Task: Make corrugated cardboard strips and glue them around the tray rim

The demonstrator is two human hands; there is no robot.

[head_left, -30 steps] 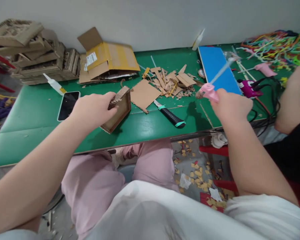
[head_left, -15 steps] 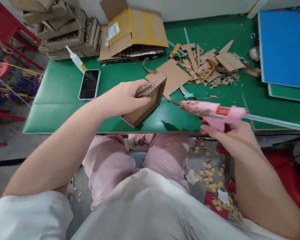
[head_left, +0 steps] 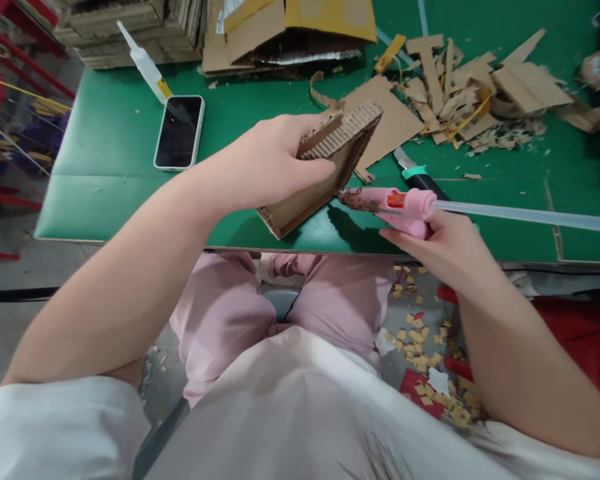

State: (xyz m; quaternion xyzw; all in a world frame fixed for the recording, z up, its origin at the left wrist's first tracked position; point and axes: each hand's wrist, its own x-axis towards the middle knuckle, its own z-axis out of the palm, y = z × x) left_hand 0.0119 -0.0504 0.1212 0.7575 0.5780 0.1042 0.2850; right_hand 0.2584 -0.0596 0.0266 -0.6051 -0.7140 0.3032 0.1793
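Note:
My left hand [head_left: 275,160] grips a shallow cardboard tray [head_left: 310,204] by its upper side, thumb on the inside and fingers behind. The tray is tilted, with its lower corner close to the green table. My right hand [head_left: 443,243] is wrapped round a pink hot glue gun [head_left: 413,205], its brown-smeared nozzle pointing left at the tray's right edge. Whether the tip touches the cardboard I cannot tell. From the gun's back a long clear glue stick [head_left: 525,215] runs out to the right. Behind the gun lies a utility knife [head_left: 420,177] with a black and teal handle.
A phone [head_left: 180,133] and a white nozzle bottle [head_left: 145,67] lie at the left of the green table [head_left: 95,200]. Stacked cardboard [head_left: 130,33] and an opened yellow-taped box [head_left: 330,20] stand behind. Cardboard scraps [head_left: 460,93] are heaped at back right.
My right hand has brought the glue gun left, so its nozzle is now at the tray's right edge. My left hand keeps hold of the tray. The whole view has shifted and come closer.

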